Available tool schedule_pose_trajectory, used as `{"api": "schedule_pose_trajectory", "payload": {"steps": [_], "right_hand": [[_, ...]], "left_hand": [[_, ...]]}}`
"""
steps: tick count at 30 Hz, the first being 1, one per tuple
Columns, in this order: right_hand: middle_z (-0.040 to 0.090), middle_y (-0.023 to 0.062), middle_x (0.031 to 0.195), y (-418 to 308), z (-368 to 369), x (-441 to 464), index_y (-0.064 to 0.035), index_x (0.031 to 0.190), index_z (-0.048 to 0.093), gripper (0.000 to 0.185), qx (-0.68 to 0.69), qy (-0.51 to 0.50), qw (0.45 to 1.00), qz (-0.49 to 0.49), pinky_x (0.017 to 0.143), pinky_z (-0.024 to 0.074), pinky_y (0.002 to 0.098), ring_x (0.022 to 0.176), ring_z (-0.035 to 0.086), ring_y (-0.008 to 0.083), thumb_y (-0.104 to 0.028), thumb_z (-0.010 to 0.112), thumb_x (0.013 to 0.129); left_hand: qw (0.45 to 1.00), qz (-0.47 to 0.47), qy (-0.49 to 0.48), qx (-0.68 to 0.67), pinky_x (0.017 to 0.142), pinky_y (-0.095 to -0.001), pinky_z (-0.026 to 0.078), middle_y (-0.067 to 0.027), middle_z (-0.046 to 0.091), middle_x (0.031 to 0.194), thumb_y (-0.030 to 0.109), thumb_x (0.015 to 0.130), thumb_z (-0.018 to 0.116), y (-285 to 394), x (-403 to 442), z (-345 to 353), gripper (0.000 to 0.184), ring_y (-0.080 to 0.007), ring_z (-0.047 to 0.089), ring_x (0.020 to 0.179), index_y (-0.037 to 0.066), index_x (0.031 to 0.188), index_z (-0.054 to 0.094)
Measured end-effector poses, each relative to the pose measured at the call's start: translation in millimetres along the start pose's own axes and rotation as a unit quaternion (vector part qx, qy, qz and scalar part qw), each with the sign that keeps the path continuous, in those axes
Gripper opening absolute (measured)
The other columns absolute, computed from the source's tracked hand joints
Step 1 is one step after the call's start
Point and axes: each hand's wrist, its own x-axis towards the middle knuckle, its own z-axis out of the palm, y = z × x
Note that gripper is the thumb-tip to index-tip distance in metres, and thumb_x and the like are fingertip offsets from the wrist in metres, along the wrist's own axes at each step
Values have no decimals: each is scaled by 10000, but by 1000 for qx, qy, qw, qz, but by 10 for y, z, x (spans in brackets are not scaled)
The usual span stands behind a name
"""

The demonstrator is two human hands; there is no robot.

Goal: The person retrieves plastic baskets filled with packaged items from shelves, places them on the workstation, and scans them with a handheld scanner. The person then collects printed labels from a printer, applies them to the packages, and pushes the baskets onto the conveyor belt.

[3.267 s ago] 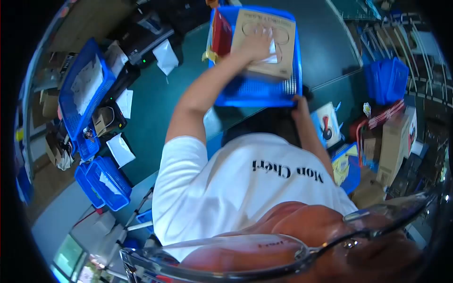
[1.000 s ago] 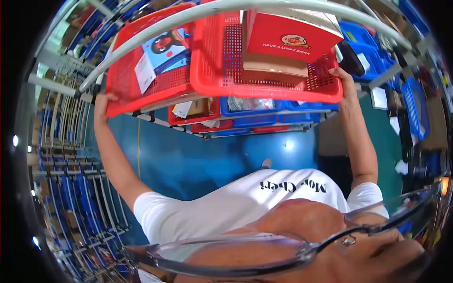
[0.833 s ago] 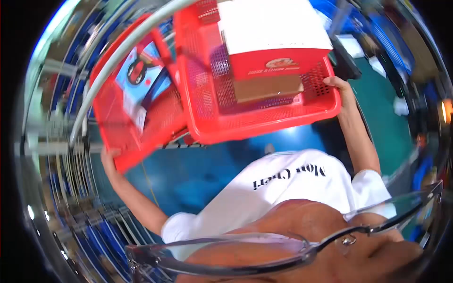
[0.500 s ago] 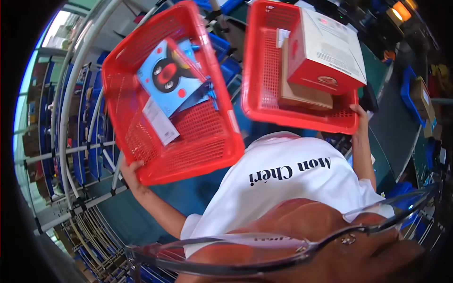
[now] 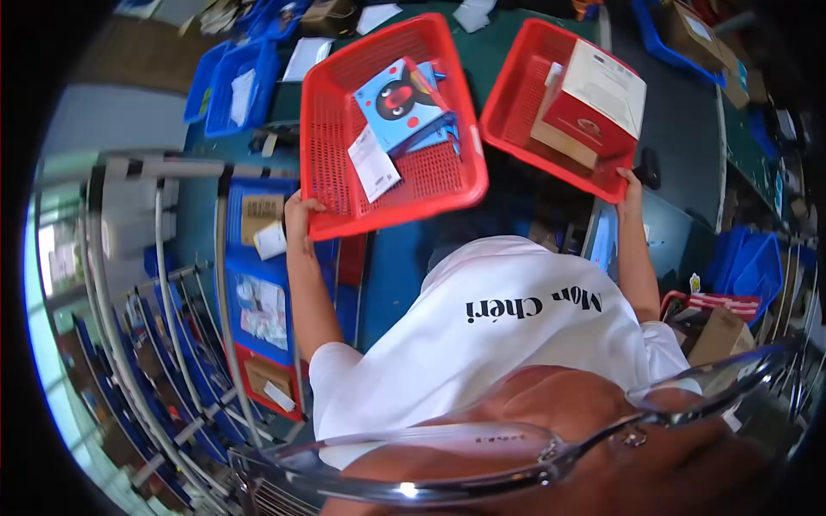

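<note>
My left hand (image 5: 301, 217) is closed on the near left corner of a red plastic basket (image 5: 430, 196). In it lie a light blue box with a black and red cartoon face (image 5: 397, 101), blue and red slim items partly over it, and a white paper slip (image 5: 373, 165). My right hand (image 5: 631, 186) grips the near right corner of a second red basket (image 5: 508, 112). That one carries a red and white carton (image 5: 598, 90) resting on a flat brown cardboard box (image 5: 564, 146). Both baskets are tilted, held up before me.
A green table (image 5: 508, 43) with papers lies beyond the baskets. Blue bins (image 5: 231, 90) stand at the far left. Nearer, a metal-tube rack (image 5: 99, 232) runs along the left, beside blue bins of packages (image 5: 260, 314). Stacked blue bins (image 5: 744, 262) and an open carton (image 5: 721, 337) are at right.
My view has swung round, bringing the green table and left-hand bins into sight. The two baskets, still in my hands, now appear farther out and closer together.
</note>
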Motion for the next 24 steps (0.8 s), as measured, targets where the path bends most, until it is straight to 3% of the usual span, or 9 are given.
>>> {"api": "schedule_pose_trajectory", "payload": {"steps": [7, 9, 10, 12, 13, 17, 18, 21, 24], "right_hand": [[661, 88, 965, -127, 383, 86, -12, 1058, 615, 284, -111, 132, 982, -78, 776, 529, 318, 850, 647, 197, -29, 714, 793], [663, 79, 919, -303, 431, 160, -8, 1028, 627, 252, -154, 224, 956, -107, 734, 521, 290, 806, 643, 175, -69, 730, 806], [660, 67, 884, -430, 308, 230, -11, 999, 637, 229, -229, 244, 936, -113, 699, 507, 269, 764, 634, 155, -94, 739, 811], [658, 39, 797, -571, 536, 203, -11, 930, 651, 181, -262, 278, 909, -165, 622, 473, 231, 679, 622, 116, -122, 744, 822], [658, 39, 797, -637, 712, 133, -11, 930, 651, 181, -264, 291, 905, -164, 622, 473, 231, 679, 622, 116, -122, 744, 822], [663, 85, 878, -718, 1139, -97, 0, 978, 626, 207, -248, 327, 893, -183, 671, 493, 263, 783, 659, 170, -102, 731, 831], [661, 72, 848, -712, 1205, -173, -11, 948, 632, 174, -258, 312, 894, -194, 633, 472, 250, 732, 638, 144, -95, 729, 831], [653, 52, 797, -699, 1478, -448, -19, 895, 636, 117, -293, 321, 880, -191, 600, 445, 263, 663, 596, 128, -69, 716, 826], [659, 43, 819, -678, 1331, -728, -25, 922, 650, 138, -443, 352, 808, -164, 638, 468, 287, 688, 610, 148, -87, 721, 821]], "left_hand": [[998, -27, -21, 59, 724, -352, 541, -169, 679, 989, -80, 641, 582, -438, 2028, -1, 414, -250, 660, 830, -46, 1053, 611], [826, 136, 16, 547, 828, -433, 514, -236, 621, 1138, -7, 700, 627, -378, 2664, -9, 456, -330, 626, 977, -65, 1146, 553], [669, 245, 200, 673, 898, -476, 464, -258, 576, 1182, 108, 730, 712, 138, 2482, 771, 567, -377, 571, 1065, -66, 1222, 491], [690, 405, 65, 596, 886, -458, 458, -220, 602, 1106, 168, 744, 742, 714, 2829, 1807, 552, -368, 573, 1047, -42, 1207, 530], [791, 432, -80, 426, 848, -454, 463, -170, 628, 1006, 212, 780, 727, 853, 2982, 2528, 408, -349, 595, 990, 37, 1133, 622], [737, 392, -392, 386, 708, -410, 520, -186, 670, 829, 286, 859, 586, 331, 3404, 5017, 267, -349, 660, 765, 53, 929, 695], [760, 230, -444, 415, 647, -407, 525, -159, 682, 757, 264, 831, 625, 27, 3552, 5481, 239, -306, 672, 692, 43, 883, 702], [805, -140, -417, 400, 524, -328, 506, -86, 674, 751, 265, 792, 710, -942, 3893, 6352, 222, -199, 605, 588, 45, 819, 699], [872, -100, -304, 370, 578, -361, 545, -115, 691, 832, 222, 688, 788, -1318, 3886, 6486, 308, -209, 659, 690, 3, 890, 711]]}}
